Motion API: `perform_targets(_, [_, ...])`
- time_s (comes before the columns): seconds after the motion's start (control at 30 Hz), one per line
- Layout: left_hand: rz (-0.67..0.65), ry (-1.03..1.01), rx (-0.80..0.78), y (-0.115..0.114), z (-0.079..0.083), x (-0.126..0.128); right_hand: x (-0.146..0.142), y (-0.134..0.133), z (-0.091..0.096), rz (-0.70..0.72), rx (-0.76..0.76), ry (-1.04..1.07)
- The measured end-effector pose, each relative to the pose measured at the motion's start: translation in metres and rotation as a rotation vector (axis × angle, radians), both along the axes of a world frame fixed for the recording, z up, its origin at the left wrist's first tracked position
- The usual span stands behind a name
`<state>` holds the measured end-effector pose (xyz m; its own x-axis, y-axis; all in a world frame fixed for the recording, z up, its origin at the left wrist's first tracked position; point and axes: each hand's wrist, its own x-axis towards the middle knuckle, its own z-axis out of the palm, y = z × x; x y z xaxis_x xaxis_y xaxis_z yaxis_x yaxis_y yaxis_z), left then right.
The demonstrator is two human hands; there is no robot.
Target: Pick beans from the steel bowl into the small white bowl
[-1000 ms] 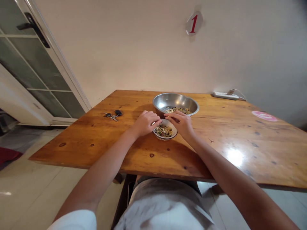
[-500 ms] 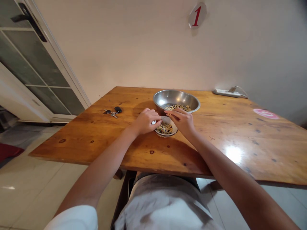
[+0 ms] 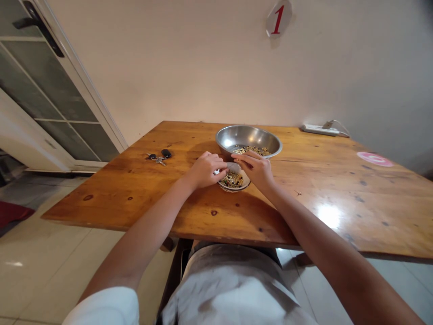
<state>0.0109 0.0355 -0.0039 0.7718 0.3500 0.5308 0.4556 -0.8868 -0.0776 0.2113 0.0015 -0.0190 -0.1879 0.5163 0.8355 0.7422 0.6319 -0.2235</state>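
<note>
Over a small bowl [image 3: 244, 185] of mixed, multicoloured beads [image 3: 233, 179], my two hands are held close together. My left hand [image 3: 208, 170] is on the bowl's left side, thumb and fingers pinched, with what looks like a thin thread running from them toward the other hand. On the right, my right hand [image 3: 256, 169] pinches its fingertips together; whatever is between them is too small to make out. Just behind stands a wide steel basin [image 3: 237, 134] with more beads [image 3: 255, 150] in its bottom, its near rim partly hidden by my right hand.
Keys with a black fob [image 3: 165, 154] lie on the wooden table [image 3: 118, 189] at left. A white power strip [image 3: 320, 130] sits at the back by the wall. A pink round sticker [image 3: 375, 159] is at right, and a tiny twig-like piece [image 3: 298, 193] lies nearer me.
Both hands stay over the bowl in nearly the same pinched pose. The whole view has shifted slightly; the bowl and basin stand where they were.
</note>
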Motion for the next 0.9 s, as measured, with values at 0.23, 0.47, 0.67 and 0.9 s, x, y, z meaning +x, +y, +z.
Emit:
perform_targets(0.23, [0.016,0.009,0.007,0.0005,0.0000,0.0007,0.0010,0.0013,-0.0008,-0.005,-0.003,-0.016])
perform_targets(0.47, [0.021,0.027,0.019,0.0004,-0.0018,0.0019,-0.0006,0.0002,-0.0014,-0.026,-0.035,-0.024])
perform_targets(0.67, [0.038,0.033,0.046,0.0010,-0.0032,0.0022,0.0003,0.0002,-0.0018,-0.018,-0.050,-0.020])
perform_targets(0.9, [0.057,0.030,0.023,0.0002,-0.0032,0.0027,0.0015,0.0013,-0.0021,-0.044,-0.070,-0.018])
